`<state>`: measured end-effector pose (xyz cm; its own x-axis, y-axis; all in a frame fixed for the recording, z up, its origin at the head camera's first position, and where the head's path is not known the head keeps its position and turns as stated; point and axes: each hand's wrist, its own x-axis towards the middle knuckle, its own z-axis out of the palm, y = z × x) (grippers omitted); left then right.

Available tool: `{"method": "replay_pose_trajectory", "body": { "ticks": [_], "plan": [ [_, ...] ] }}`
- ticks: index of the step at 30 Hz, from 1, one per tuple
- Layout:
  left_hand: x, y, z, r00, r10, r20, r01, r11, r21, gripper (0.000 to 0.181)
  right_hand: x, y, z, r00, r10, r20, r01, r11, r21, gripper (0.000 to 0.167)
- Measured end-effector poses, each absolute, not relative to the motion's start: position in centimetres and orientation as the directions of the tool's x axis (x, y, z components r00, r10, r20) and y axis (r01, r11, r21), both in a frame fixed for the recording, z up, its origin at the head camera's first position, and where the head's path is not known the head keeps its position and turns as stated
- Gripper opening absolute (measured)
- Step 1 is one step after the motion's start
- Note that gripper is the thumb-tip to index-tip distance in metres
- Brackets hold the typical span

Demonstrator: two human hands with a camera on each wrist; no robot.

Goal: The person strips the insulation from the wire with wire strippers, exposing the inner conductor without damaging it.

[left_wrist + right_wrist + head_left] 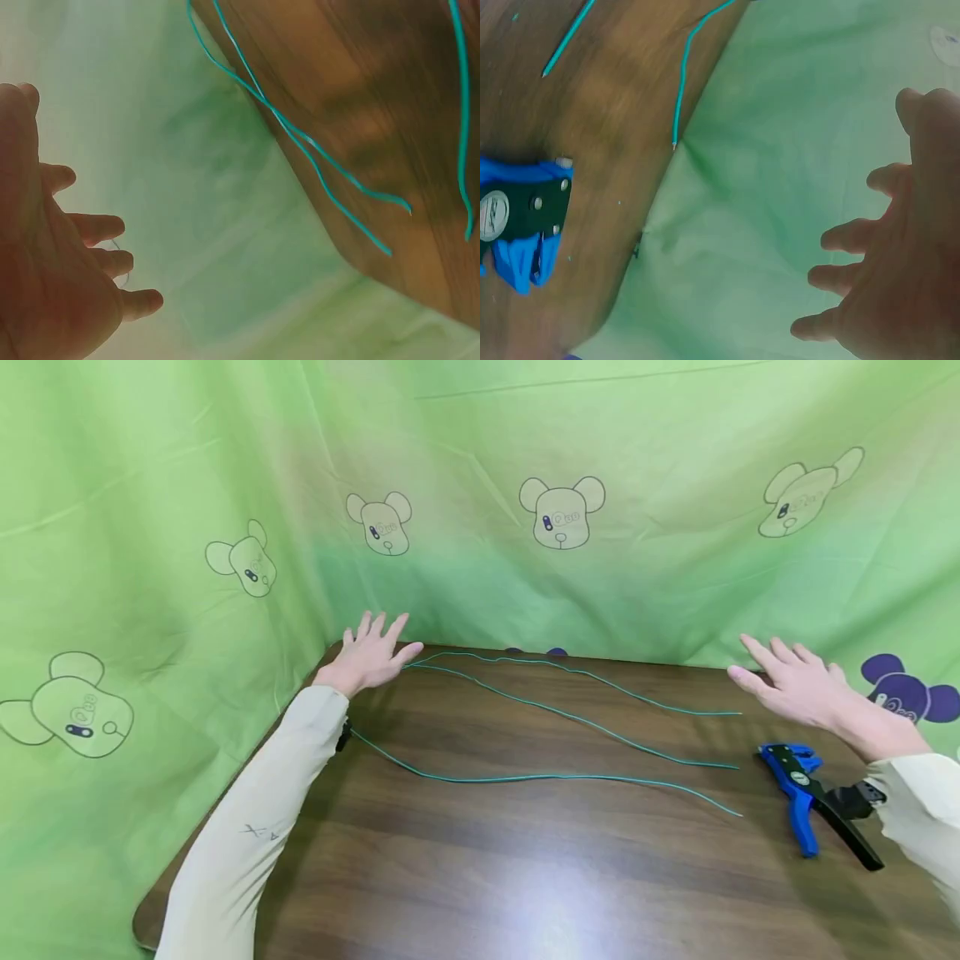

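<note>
Three teal wires (pixel 555 777) lie loose from 9 to 3 o'clock, two crossing near their left ends. Wire stripper (pixel 801 779) at 4. Left hand (pixel 369 658) at 9, right hand (pixel 802 687) at 3; fingers apart, both empty. Judgement: no handling underway; picking up a wire calls for lowering and pinching. Surface: brown wood-grain table (pixel 450 860). Room: green printed curtain (pixel 465 443) at 12.

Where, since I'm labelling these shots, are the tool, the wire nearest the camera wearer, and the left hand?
Tool (pixel 800 778): head view, on its body above the handles.
Nearest wire (pixel 555 777): head view, midway along its visible length.
Left hand (pixel 367 659): head view, on its back.
</note>
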<state>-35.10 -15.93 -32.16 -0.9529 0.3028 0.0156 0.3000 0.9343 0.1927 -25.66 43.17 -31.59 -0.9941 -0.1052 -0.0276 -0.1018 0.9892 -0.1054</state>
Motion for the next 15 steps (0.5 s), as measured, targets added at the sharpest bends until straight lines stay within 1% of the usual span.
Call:
{"method": "replay_pose_trajectory", "body": {
  "ticks": [3, 6, 11, 13, 15],
  "plan": [
    [-35.1, -14.9, -32.6, -0.946, 0.322, 0.025, 0.320, 0.925, 0.205, 0.078, -25.4, 43.5, -32.1, -0.994, -0.106, -0.012, -0.103, 0.983, -0.155, 0.074],
    [-34.9, -14.0, -33.1, -0.942, 0.334, 0.025, 0.331, 0.918, 0.218, 0.078, -25.2, 43.8, -32.7, -0.991, -0.132, 0.028, -0.135, 0.968, -0.211, 0.073],
    [-34.5, -12.8, -33.7, -0.939, 0.343, 0.024, 0.338, 0.908, 0.249, 0.078, -24.8, 43.7, -33.1, -0.980, -0.171, 0.102, -0.197, 0.915, -0.352, 0.071],
    [-34.4, -12.4, -33.9, -0.937, 0.348, 0.031, 0.344, 0.902, 0.261, 0.077, -24.5, 43.5, -33.2, -0.982, -0.162, 0.101, -0.189, 0.903, -0.386, 0.071],
    [-34.2, -11.8, -34.0, -0.934, 0.356, 0.037, 0.351, 0.891, 0.286, 0.077, -24.3, 43.2, -33.3, -0.986, -0.144, 0.088, -0.167, 0.903, -0.396, 0.071]
  ]
}}
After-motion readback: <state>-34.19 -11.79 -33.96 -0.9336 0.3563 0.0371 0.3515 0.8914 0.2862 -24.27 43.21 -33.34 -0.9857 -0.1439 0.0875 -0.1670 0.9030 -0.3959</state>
